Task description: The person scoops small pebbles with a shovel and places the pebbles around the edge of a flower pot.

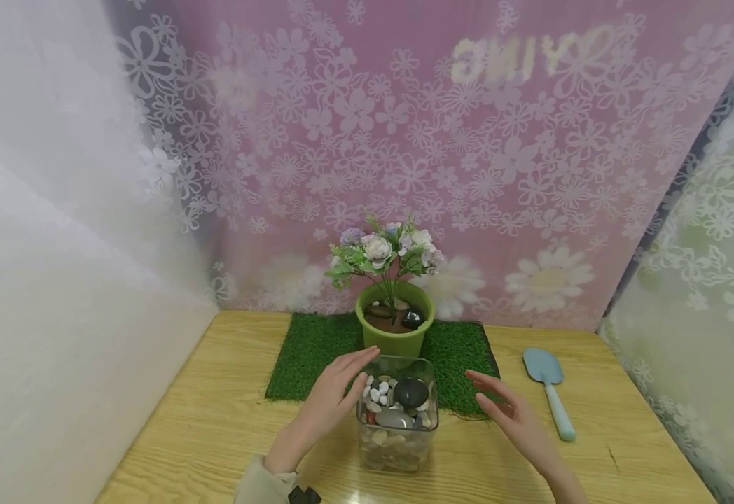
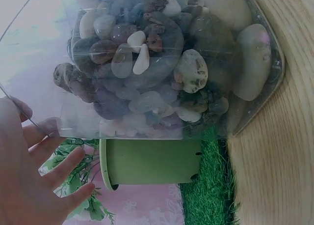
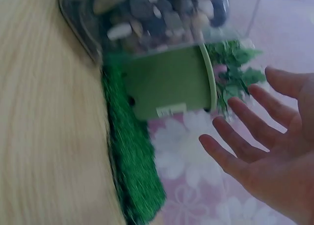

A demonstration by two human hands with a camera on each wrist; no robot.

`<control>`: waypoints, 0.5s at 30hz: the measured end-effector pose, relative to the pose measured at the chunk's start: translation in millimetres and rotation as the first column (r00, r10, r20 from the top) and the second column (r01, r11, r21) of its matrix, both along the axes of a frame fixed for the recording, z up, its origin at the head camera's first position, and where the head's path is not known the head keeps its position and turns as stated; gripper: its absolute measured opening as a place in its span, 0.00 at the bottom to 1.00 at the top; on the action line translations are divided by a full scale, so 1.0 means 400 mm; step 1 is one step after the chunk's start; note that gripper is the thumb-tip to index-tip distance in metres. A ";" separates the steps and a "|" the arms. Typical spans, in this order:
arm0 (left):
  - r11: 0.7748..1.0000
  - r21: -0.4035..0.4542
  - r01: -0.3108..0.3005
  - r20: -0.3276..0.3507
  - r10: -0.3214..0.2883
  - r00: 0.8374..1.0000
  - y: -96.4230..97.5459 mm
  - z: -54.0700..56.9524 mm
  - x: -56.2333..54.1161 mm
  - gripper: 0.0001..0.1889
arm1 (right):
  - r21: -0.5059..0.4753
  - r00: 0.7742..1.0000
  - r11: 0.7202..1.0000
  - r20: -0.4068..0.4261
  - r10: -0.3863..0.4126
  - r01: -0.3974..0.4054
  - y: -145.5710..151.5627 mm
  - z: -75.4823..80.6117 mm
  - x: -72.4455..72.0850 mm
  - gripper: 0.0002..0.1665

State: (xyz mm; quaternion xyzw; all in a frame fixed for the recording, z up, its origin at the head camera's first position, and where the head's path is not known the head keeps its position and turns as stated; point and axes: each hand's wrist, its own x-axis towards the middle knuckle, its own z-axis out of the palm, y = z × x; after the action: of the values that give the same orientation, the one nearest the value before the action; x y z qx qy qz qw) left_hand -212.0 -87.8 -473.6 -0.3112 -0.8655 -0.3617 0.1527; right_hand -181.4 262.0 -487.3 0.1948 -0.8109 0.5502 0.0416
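Observation:
A clear square container [image 1: 398, 448] full of pebbles stands on the table in front of a green flowerpot [image 1: 394, 343]. My left hand [image 1: 332, 392] is at the container's upper left rim; in the left wrist view its fingers [image 2: 65, 167] are spread and extended by the clear wall. To the right of the container, my right hand [image 1: 515, 420] hovers apart from it, fingers loosely extended and holding nothing. On top of the pebbles lie a large black stone [image 1: 411, 393], a grey stone [image 1: 394, 418] and several small white ones. The pot holds artificial-looking flowers [image 1: 379, 250] with stones around their stems.
Under the pot lies a green turf mat [image 1: 468, 350]. A blue hand trowel [image 1: 550, 381] rests on the wooden table [image 1: 216, 420] at the right. Pink flowered fabric [image 1: 405, 140] hangs behind, with pale sheets at both sides. A small black object [image 1: 305, 496] is beside my left sleeve.

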 end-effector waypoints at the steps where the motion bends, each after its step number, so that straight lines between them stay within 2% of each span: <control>1: 1.000 0.003 -0.002 -0.003 0.002 1.000 0.000 0.000 0.001 0.24 | 0.015 1.000 1.000 -0.022 -0.022 0.022 0.011 0.002 -0.003 0.25; 4: 1.000 0.010 -0.010 -0.020 0.010 1.000 0.001 -0.002 0.002 0.24 | 0.080 0.987 0.988 -0.104 -0.124 0.133 0.040 0.010 -0.008 0.24; 6: 1.000 0.017 -0.012 -0.031 0.012 0.999 0.001 -0.003 0.003 0.24 | 0.133 0.967 0.965 -0.156 -0.203 0.224 0.059 0.012 -0.012 0.23; 8: 1.000 0.021 -0.013 -0.034 0.014 0.999 0.002 -0.005 0.004 0.24 | 0.184 0.936 0.930 -0.215 -0.278 0.318 0.082 0.004 -0.021 0.23; 11: 0.999 0.029 -0.016 -0.021 0.017 1.000 0.003 -0.008 0.004 0.24 | 0.237 0.894 0.877 -0.281 -0.350 0.418 0.123 -0.017 -0.042 0.23; 13: 0.999 0.036 -0.017 -0.010 0.018 1.000 0.003 -0.010 0.004 0.24 | 0.272 0.873 0.845 -0.308 -0.377 0.461 0.153 -0.032 -0.055 0.23; 15: 0.999 0.043 -0.020 -0.004 0.020 1.000 0.005 -0.011 0.004 0.24 | 0.336 0.859 0.798 -0.315 -0.404 0.499 0.179 -0.044 -0.064 0.24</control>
State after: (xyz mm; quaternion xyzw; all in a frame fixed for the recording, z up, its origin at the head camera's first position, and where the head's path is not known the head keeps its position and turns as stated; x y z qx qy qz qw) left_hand -210.3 -85.9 -477.9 -0.3000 -0.8602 -0.3780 0.1647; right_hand -207.0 333.7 -504.7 0.0604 -0.9197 0.3170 0.2235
